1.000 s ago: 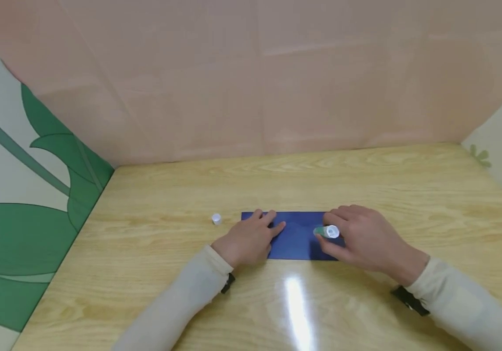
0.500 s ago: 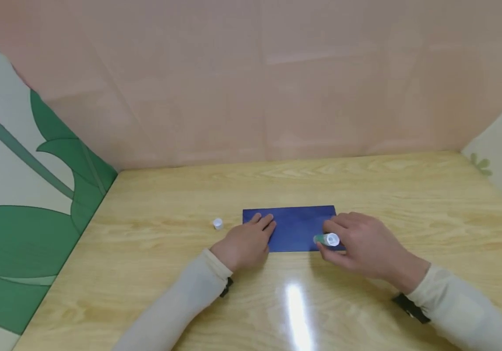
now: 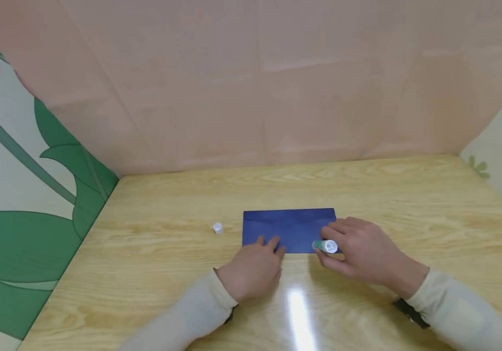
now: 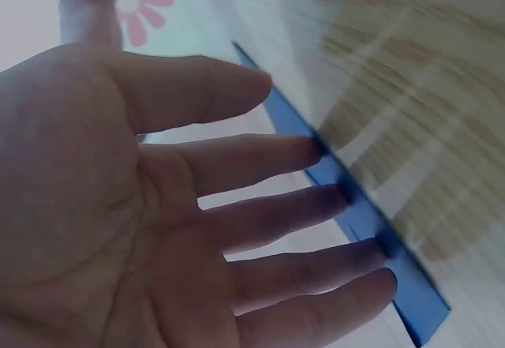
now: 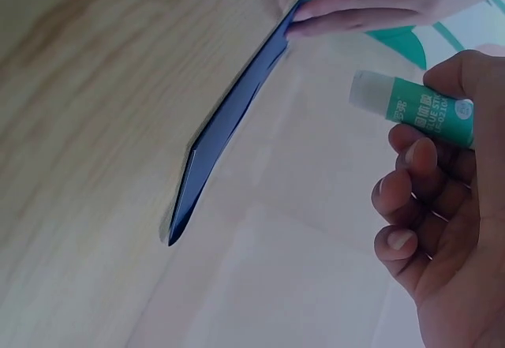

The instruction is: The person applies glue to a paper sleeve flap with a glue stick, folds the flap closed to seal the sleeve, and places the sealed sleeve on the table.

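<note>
A dark blue envelope [image 3: 290,229] lies flat on the wooden table, a flap line along its far edge. My left hand [image 3: 255,270] rests its fingertips on the near edge of the envelope; in the left wrist view that hand [image 4: 197,206] has its fingers straight and spread. Between thumb and fingers, my right hand [image 3: 371,251] grips a glue stick [image 3: 324,246] over the envelope's right end. The right wrist view shows the green glue stick [image 5: 430,111] with a whitish end, held by my right hand [image 5: 458,206] apart from the envelope [image 5: 229,115].
A small white cap [image 3: 217,228] stands on the table [image 3: 167,253] to the left of the envelope. A pinkish covering [image 3: 259,87] rises behind the table, and a panel with green leaf shapes [image 3: 18,243] borders its left side.
My left hand has slid from the left part of the envelope toward its near edge, uncovering the upper left corner. My right hand keeps its grip on the glue stick, little moved.
</note>
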`<action>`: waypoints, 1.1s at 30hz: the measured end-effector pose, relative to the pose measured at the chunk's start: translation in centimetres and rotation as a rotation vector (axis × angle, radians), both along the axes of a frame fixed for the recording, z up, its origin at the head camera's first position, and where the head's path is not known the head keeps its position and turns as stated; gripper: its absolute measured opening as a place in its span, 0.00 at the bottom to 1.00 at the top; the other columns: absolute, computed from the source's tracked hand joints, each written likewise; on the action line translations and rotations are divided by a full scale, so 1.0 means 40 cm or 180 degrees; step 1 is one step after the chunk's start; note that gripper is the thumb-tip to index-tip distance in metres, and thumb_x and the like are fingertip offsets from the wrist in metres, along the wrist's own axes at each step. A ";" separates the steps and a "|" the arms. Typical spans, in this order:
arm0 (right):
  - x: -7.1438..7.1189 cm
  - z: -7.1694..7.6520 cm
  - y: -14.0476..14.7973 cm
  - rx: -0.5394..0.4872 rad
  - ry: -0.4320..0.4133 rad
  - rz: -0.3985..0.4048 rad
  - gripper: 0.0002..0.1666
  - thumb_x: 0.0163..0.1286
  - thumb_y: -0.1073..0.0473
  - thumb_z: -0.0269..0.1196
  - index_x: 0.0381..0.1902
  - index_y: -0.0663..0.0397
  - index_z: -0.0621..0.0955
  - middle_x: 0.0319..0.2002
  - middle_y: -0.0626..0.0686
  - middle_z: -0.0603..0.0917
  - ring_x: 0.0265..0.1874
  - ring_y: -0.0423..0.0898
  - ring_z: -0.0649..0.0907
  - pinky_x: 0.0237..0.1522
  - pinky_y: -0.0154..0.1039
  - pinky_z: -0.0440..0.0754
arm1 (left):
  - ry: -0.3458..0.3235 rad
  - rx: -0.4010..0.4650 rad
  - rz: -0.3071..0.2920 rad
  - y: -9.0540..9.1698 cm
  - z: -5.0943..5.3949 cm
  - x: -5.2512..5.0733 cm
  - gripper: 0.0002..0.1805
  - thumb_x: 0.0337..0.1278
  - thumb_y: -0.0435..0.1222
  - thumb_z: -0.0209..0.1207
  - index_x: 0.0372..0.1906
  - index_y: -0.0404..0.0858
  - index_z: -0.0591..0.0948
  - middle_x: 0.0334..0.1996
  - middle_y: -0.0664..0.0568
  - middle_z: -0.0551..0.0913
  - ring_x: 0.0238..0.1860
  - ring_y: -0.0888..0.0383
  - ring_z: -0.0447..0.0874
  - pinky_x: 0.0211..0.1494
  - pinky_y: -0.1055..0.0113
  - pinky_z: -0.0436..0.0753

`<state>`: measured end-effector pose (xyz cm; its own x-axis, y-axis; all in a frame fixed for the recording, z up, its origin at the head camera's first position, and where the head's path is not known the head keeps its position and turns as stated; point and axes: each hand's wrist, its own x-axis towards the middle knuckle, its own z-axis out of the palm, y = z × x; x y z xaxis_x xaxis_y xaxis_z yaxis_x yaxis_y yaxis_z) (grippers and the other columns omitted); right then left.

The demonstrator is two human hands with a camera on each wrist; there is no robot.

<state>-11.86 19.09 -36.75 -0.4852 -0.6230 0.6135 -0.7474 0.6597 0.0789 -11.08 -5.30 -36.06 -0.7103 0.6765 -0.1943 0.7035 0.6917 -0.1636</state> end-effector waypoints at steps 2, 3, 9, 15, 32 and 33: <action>-0.003 -0.003 0.000 -0.0008 -0.0011 0.0011 0.19 0.70 0.41 0.49 0.23 0.42 0.72 0.20 0.34 0.69 0.19 0.31 0.66 0.22 0.28 0.66 | -0.0083 0.0021 0.0070 -0.001 -0.003 -0.006 0.25 0.73 0.45 0.49 0.69 0.42 0.73 0.70 0.46 0.72 0.65 0.43 0.77 0.56 0.58 0.84; -0.004 -0.005 0.000 -0.0015 -0.0021 0.0023 0.18 0.70 0.42 0.51 0.23 0.41 0.72 0.20 0.34 0.69 0.19 0.31 0.66 0.22 0.28 0.66 | -0.0123 0.0040 0.0105 -0.002 -0.004 -0.009 0.25 0.74 0.44 0.49 0.70 0.42 0.73 0.71 0.45 0.71 0.66 0.43 0.77 0.57 0.57 0.84; -0.008 -0.010 0.001 -0.0043 -0.0035 0.0055 0.16 0.68 0.43 0.55 0.23 0.40 0.72 0.20 0.34 0.70 0.19 0.31 0.67 0.21 0.28 0.67 | -0.0145 0.0076 0.0143 -0.002 -0.008 -0.020 0.25 0.74 0.44 0.48 0.70 0.41 0.73 0.71 0.44 0.70 0.66 0.41 0.76 0.56 0.56 0.85; -0.008 -0.010 0.002 -0.0042 -0.0051 0.0048 0.16 0.69 0.42 0.54 0.23 0.40 0.73 0.21 0.34 0.71 0.19 0.31 0.69 0.22 0.29 0.68 | 0.0014 0.0040 0.0059 -0.002 -0.012 -0.023 0.25 0.73 0.45 0.48 0.69 0.42 0.74 0.70 0.46 0.72 0.65 0.43 0.78 0.57 0.55 0.84; -0.001 0.002 -0.002 -0.0008 -0.0126 0.0186 0.21 0.74 0.38 0.50 0.32 0.41 0.80 0.26 0.37 0.74 0.21 0.32 0.70 0.23 0.28 0.71 | 0.0594 0.1513 -0.0466 0.009 -0.007 -0.053 0.27 0.63 0.57 0.60 0.60 0.46 0.81 0.54 0.57 0.84 0.55 0.60 0.82 0.56 0.65 0.82; 0.000 0.002 -0.002 0.0010 -0.0116 0.0235 0.20 0.74 0.38 0.51 0.33 0.42 0.81 0.27 0.37 0.74 0.22 0.32 0.71 0.23 0.28 0.71 | 0.0553 0.1512 -0.0502 0.012 -0.008 -0.050 0.27 0.63 0.57 0.60 0.60 0.47 0.81 0.55 0.57 0.83 0.55 0.59 0.82 0.55 0.66 0.82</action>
